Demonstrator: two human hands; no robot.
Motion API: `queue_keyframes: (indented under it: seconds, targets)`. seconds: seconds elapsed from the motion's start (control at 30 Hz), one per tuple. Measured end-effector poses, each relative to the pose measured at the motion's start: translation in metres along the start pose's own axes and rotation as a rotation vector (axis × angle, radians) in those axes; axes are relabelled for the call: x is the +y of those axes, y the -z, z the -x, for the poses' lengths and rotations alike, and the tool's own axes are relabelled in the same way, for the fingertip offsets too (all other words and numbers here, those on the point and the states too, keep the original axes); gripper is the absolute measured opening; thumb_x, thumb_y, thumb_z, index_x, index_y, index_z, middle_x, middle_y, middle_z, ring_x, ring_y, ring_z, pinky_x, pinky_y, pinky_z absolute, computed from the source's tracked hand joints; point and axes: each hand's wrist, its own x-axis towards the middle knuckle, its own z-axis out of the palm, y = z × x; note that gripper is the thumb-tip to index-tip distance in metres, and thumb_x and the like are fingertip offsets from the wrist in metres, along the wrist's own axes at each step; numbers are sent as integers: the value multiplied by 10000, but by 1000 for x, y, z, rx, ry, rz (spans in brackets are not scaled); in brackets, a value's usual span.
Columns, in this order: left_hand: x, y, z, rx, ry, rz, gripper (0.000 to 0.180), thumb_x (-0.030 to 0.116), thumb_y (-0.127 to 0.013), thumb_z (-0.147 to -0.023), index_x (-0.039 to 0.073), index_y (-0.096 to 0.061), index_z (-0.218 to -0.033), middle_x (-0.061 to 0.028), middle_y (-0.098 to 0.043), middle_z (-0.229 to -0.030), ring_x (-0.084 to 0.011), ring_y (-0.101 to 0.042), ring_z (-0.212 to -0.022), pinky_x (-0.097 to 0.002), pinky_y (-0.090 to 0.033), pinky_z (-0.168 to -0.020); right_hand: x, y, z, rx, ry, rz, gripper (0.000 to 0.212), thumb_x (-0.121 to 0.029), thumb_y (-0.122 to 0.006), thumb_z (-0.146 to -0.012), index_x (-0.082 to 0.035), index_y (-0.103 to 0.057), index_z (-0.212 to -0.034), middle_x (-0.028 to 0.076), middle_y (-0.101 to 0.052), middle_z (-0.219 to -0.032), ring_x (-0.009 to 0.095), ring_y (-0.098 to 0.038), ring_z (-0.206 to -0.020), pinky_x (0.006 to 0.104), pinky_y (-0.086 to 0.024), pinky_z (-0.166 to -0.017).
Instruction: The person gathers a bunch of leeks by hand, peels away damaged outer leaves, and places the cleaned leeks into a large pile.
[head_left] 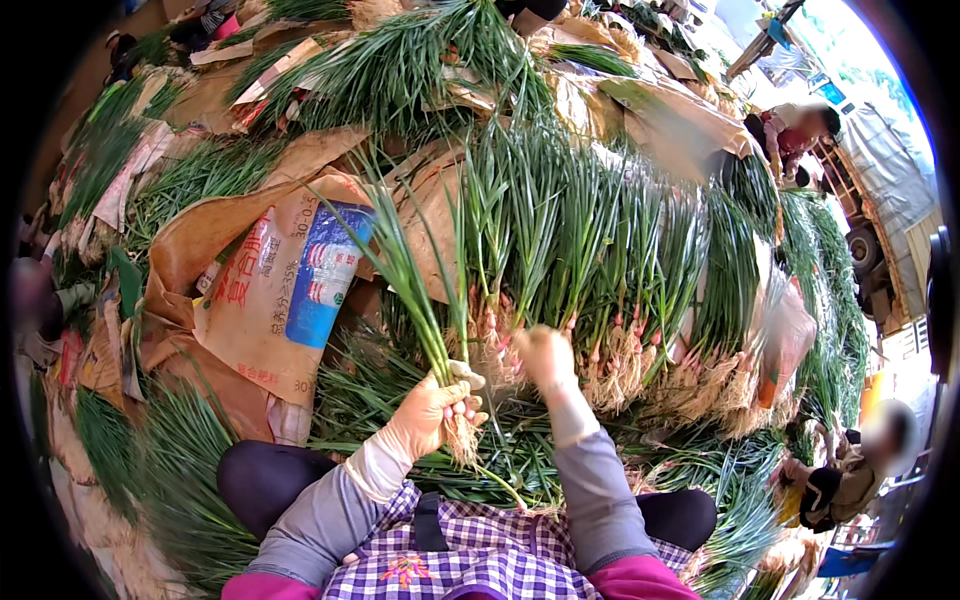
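Note:
My gloved left hand (pixel 437 410) is closed round a small bunch of green onions (pixel 422 320), just above the pale roots. Their long green leaves lean up and to the left, and the stringy roots (pixel 461 440) hang below my fingers. My right hand (pixel 545 357), also gloved, is smeared by motion near the bottom of a row of tied green onion bunches (pixel 590 220). Whether its fingers hold anything I cannot make out. Those bunches lie side by side with pinkish bulbs and roots toward me. A loose stalk (pixel 500 483) lies below my left hand.
An opened brown paper sack (pixel 250 330) with a blue panel lies at left. Loose green leaves (pixel 190 470) surround my legs. More onion heaps (pixel 420 70) lie at the far side. Other people (pixel 850 475) sit at right, and a truck (pixel 880 230) stands behind them.

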Motion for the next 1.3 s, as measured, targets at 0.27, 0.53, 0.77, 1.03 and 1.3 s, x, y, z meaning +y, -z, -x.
queue_keyframes:
  seconds: [0.27, 0.53, 0.77, 1.03, 1.3]
  targets:
    - [-3, -12, -3, -63, -41, -170, 225, 47, -526, -895, 75, -484, -1115, -98, -610, -996, -123, -552, -703, -294, -516, -680, -3, 47, -2, 96, 119, -977, 342, -85, -637, -784, 40, -567, -1094, 97, -629, -824, 178, -597, -749, 325, -521, -705]
    - [-26, 4, -12, -47, 82, -356, 164, 107, -512, -912, 58, -508, -1068, -50, -586, -814, -104, -555, -647, -340, -543, -725, 2, -8, 70, -495, 99, -1103, 194, -88, -625, -850, -6, -545, -1006, 48, -598, -808, 116, -567, -592, 196, -465, -508]
    - [-21, -5, -3, -24, 116, 133, 56, 90, -493, -915, 67, -497, -966, -46, -539, -791, -146, -536, -711, -335, -482, -652, -11, -38, 63, -283, 117, -1305, 128, -142, -581, -891, -42, -575, -972, -22, -574, -757, 55, -507, -612, 192, -405, -531]
    - [15, -34, 19, -115, -157, 245, 106, 89, -510, -910, 86, -510, -1016, -54, -551, -831, -162, -535, -728, -344, -483, -679, 7, -12, 51, -490, 529, 407, 339, -376, -632, -813, -54, -671, -909, 128, -668, -876, 217, -649, -793, 297, -516, -730]
    - [13, 0, -12, -25, -81, 283, 285, 47, -482, -894, 65, -479, -1179, -55, -543, -893, -145, -497, -704, -276, -430, -584, -58, -24, -48, 295, 158, 296, 261, -277, -569, -884, -27, -558, -959, 135, -648, -835, 212, -644, -716, 342, -514, -630]
